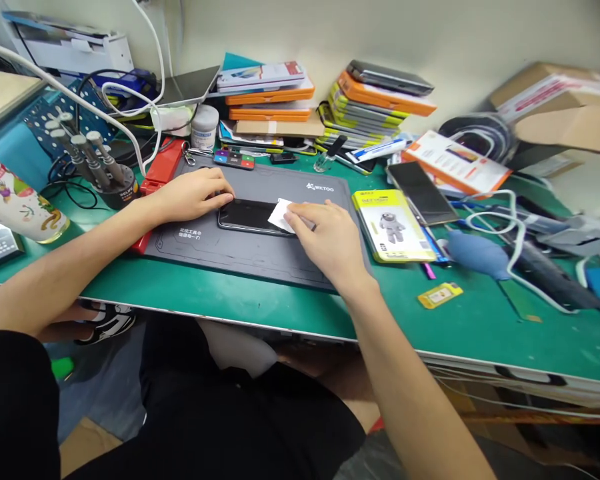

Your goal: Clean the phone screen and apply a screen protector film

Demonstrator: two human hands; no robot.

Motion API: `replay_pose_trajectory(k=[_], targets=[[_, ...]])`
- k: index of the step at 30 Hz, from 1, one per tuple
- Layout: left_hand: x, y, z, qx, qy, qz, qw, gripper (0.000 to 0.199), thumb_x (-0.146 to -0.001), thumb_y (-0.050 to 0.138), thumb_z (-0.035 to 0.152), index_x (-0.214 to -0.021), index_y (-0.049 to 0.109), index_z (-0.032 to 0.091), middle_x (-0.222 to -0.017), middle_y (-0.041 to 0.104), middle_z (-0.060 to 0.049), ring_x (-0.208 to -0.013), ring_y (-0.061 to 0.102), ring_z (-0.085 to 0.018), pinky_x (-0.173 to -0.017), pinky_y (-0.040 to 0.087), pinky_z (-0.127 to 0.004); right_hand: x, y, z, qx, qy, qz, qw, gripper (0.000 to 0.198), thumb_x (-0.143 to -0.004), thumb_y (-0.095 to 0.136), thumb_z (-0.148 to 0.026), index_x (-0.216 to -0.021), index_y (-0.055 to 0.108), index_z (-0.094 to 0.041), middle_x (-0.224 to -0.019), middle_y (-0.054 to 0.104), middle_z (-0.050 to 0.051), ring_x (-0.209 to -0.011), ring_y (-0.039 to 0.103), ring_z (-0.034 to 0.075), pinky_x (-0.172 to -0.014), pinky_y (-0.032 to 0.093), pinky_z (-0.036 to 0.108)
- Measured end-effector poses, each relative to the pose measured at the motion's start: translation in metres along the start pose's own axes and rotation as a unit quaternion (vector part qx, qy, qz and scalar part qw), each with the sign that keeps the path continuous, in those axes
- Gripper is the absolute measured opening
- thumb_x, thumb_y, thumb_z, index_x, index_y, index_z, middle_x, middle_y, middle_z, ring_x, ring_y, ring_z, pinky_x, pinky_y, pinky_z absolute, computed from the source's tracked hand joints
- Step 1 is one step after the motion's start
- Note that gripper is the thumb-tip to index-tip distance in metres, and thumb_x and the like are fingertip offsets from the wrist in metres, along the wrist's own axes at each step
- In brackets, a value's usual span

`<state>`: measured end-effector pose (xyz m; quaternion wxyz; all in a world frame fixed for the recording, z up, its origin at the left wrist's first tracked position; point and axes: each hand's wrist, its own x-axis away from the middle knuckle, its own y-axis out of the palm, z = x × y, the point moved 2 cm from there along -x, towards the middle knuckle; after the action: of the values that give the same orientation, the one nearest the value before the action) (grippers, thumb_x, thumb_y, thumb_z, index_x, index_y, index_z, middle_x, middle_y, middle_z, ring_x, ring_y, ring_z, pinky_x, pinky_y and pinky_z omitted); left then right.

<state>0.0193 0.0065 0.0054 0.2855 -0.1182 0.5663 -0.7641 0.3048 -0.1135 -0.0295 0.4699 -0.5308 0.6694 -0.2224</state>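
A dark phone lies face up on a grey work mat in the middle of the green bench. My left hand rests on the phone's left end, fingers curled over its top corner. My right hand presses a small white wipe onto the phone's right end with the fingertips.
A yellow packet and a second phone lie right of the mat. Stacked orange and yellow boxes line the back wall. A holder with screwdrivers stands at left, a red tool beside the mat, white cables at right.
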Motion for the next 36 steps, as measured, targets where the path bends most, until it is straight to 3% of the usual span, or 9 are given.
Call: replay_pose_trajectory(k=[3,5,12,19,25,36], targets=[[0.001,0.0,0.0,0.0,-0.003,-0.004,1.0,0.052,-0.111,0.042,0.053,-0.132,0.078,0.021,-0.134,0.072,-0.012,-0.127,0.067,-0.028,-0.116,0.05,-0.041,-0.02,-0.004,0.009,-0.049,0.025,-0.044,0.998,0.026,-0.099,0.074,-0.049,-0.106,0.088,-0.028,-0.119,0.086,0.01,-0.116,0.079,0.036,-0.114,0.056,0.061],[0.002,0.001,0.0,-0.003,-0.007,-0.006,1.0,0.052,-0.111,0.042,0.053,-0.132,0.078,0.022,-0.133,0.072,-0.012,-0.127,0.067,-0.029,-0.116,0.05,-0.042,-0.03,-0.003,0.015,-0.073,0.038,-0.052,0.995,0.026,-0.092,0.082,-0.049,-0.104,0.088,-0.027,-0.116,0.083,0.011,-0.116,0.075,0.036,-0.109,0.057,0.058],[0.003,-0.001,0.004,-0.005,-0.011,-0.011,1.0,0.05,-0.112,0.042,0.051,-0.134,0.077,0.022,-0.135,0.071,-0.012,-0.129,0.067,-0.029,-0.117,0.05,-0.043,-0.029,0.003,0.033,-0.127,0.066,-0.001,0.99,0.019,-0.089,0.079,-0.044,-0.101,0.085,-0.03,-0.107,0.08,0.007,-0.108,0.074,0.032,-0.104,0.056,0.055],[0.002,-0.002,0.004,-0.022,-0.002,-0.005,1.0,0.051,-0.112,0.043,0.053,-0.134,0.076,0.022,-0.135,0.07,-0.012,-0.13,0.066,-0.029,-0.119,0.05,-0.044,-0.027,0.001,0.023,-0.112,0.015,-0.048,0.992,0.036,-0.086,0.085,-0.052,-0.115,0.083,-0.03,-0.124,0.08,0.009,-0.126,0.069,0.037,-0.114,0.051,0.058],[0.001,-0.003,0.003,-0.018,-0.006,-0.004,1.0,0.05,-0.112,0.044,0.053,-0.133,0.077,0.022,-0.132,0.071,-0.012,-0.129,0.066,-0.029,-0.119,0.05,-0.045,-0.03,0.005,0.016,-0.067,0.003,-0.041,0.997,0.034,-0.092,0.078,-0.048,-0.12,0.081,-0.028,-0.128,0.078,0.012,-0.126,0.069,0.039,-0.115,0.051,0.061],[0.001,-0.003,0.005,-0.023,-0.02,-0.016,0.999,0.05,-0.112,0.042,0.052,-0.134,0.076,0.022,-0.135,0.07,-0.012,-0.131,0.065,-0.03,-0.12,0.049,-0.043,-0.032,0.003,0.026,-0.058,-0.043,-0.044,0.996,0.048,-0.096,0.077,-0.052,-0.136,0.074,-0.027,-0.148,0.066,0.015,-0.147,0.06,0.041,-0.123,0.052,0.063]])
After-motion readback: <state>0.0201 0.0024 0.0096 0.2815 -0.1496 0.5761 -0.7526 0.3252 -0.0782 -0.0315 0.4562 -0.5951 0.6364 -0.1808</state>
